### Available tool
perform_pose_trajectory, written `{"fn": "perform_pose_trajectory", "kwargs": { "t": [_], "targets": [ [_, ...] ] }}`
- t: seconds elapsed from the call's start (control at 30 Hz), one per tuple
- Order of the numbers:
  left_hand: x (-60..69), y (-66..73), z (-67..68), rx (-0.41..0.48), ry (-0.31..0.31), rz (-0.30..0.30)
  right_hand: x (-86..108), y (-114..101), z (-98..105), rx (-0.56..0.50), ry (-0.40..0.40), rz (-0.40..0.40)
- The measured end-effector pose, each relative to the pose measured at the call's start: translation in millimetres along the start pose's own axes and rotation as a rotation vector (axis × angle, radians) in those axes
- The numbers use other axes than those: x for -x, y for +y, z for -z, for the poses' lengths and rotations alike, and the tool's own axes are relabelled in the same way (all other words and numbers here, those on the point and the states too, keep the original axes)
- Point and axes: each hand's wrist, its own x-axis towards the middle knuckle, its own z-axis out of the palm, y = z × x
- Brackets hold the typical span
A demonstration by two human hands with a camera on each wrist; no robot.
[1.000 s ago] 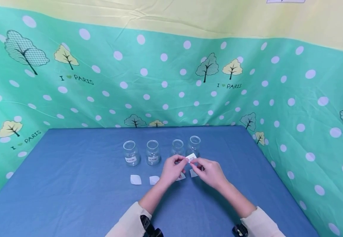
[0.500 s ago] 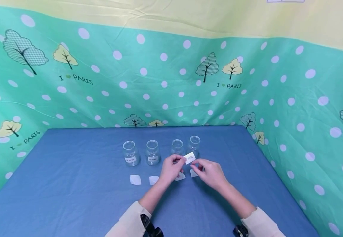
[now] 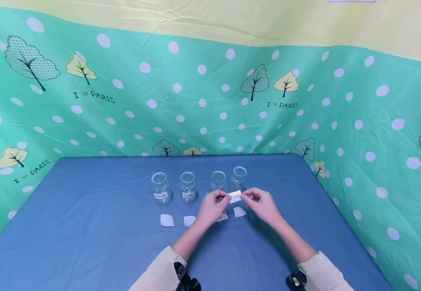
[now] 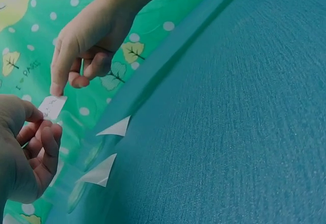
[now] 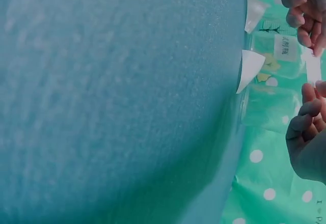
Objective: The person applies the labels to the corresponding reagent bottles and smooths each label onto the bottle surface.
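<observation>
A small white label (image 3: 234,197) with dark writing is stretched between my two hands above the table. My left hand (image 3: 211,208) pinches its left edge between thumb and fingertips. At the opposite edge, my right hand (image 3: 264,205) pinches it the same way. Just behind the hands stands the rightmost glass jar (image 3: 238,178); no label shows on it in the right wrist view. The jar beside it (image 3: 218,182) is partly hidden by my left hand, but its written label (image 5: 285,48) appears in the right wrist view.
Two more open glass jars, one at far left (image 3: 161,188) and one beside it (image 3: 187,187), bear white labels. Several curled white paper pieces lie before the jars, including one at left (image 3: 167,220) and one at right (image 3: 239,211). A blue cloth (image 3: 87,226) covers the table.
The label was tilted and, half a second ago, held by the left hand alone. Now it lies level, and my right hand has risen to pinch its right edge.
</observation>
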Motion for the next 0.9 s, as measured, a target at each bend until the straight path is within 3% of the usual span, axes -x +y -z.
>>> {"fn": "perform_pose_trajectory", "kwargs": {
  "t": [0.27,0.5,0.9],
  "targets": [
    [0.1,-1.9,-2.8,-0.033,-0.005,-0.004,0.2,-3,3,-0.052,-0.062,-0.058],
    [-0.1,-4.5,-6.2,-0.068,-0.009,0.001,0.4,7,4,-0.094,-0.08,-0.106],
    [0.8,-1.7,-12.6,-0.175,0.079,-0.081,1.2,15,9,-0.116,-0.186,-0.059]
  ]
}}
